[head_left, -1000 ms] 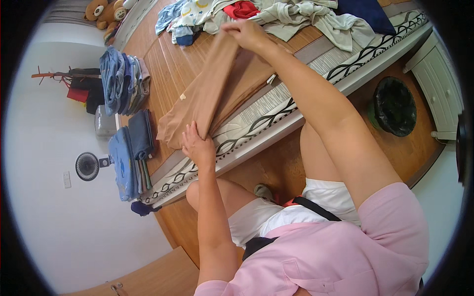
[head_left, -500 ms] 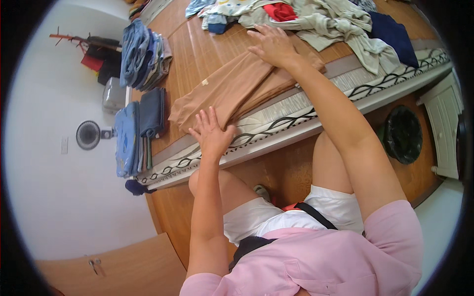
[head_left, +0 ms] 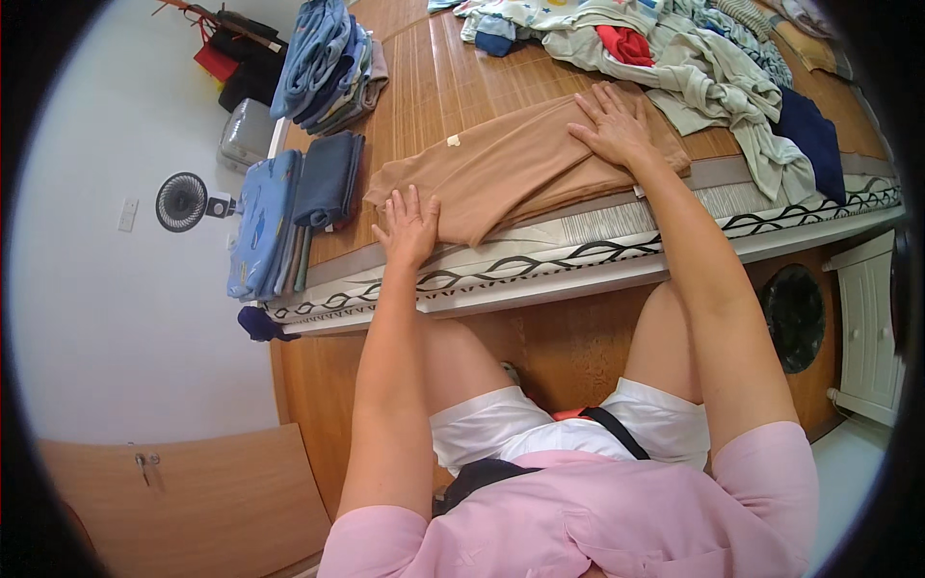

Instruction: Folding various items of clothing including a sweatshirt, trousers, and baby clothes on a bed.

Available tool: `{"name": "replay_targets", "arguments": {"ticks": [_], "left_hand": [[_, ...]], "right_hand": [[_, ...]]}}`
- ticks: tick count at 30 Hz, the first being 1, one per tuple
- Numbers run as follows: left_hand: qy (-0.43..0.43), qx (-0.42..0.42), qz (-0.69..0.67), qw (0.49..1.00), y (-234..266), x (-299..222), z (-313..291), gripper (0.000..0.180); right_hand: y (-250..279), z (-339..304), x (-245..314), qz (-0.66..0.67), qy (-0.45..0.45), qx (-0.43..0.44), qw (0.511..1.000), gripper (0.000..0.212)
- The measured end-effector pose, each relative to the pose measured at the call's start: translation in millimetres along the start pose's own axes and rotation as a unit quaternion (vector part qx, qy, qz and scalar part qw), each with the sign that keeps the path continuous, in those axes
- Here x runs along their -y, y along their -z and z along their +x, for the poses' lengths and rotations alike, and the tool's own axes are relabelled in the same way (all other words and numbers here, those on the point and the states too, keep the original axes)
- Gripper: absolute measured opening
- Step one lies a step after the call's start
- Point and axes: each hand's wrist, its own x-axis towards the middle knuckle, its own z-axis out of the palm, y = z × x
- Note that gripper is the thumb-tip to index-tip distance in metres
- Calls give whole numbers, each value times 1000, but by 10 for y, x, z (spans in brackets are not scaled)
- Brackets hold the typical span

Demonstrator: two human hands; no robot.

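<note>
A pair of tan trousers [head_left: 482,173] lies flat along the near edge of the bed, one leg over the other. My left hand [head_left: 409,227] rests on its left end near the mattress edge, fingers spread. Toward the right end, my right hand [head_left: 614,130] lies flat on the cloth with the fingers stretched out. Neither hand grips anything. A small pale patch shows on the upper part of the trousers.
Folded clothes stand in stacks at the left: a blue pile [head_left: 262,217], a dark folded garment [head_left: 329,178] and jeans [head_left: 313,58]. Loose clothes [head_left: 674,77] heap at the far right. A small fan [head_left: 182,201] is by the wall; a black-lined bin [head_left: 793,318] stands right of my legs.
My view has shifted, so the bed sits farther right. My right hand has come down flat onto the trousers, and my left hand stays at their left end.
</note>
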Motion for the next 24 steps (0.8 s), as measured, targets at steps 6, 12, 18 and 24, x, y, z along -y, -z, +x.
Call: {"name": "replay_targets", "arguments": {"ticks": [6,12,18,24], "left_hand": [[17,-77,-55,995,-111,152,-21,79],[223,-121,-203,946,-19,535,116,85],[193,-56,-470,860,128,278,47,36],[257,86,-714,645,184,491,243,10]], "right_hand": [[25,-34,-46,5,-15,-8,1000,73],[179,-232,695,22,137,-193,971,76],[94,-747,1098,97,256,-175,946,76],[-115,-826,1043,79,279,-58,955,84]]}}
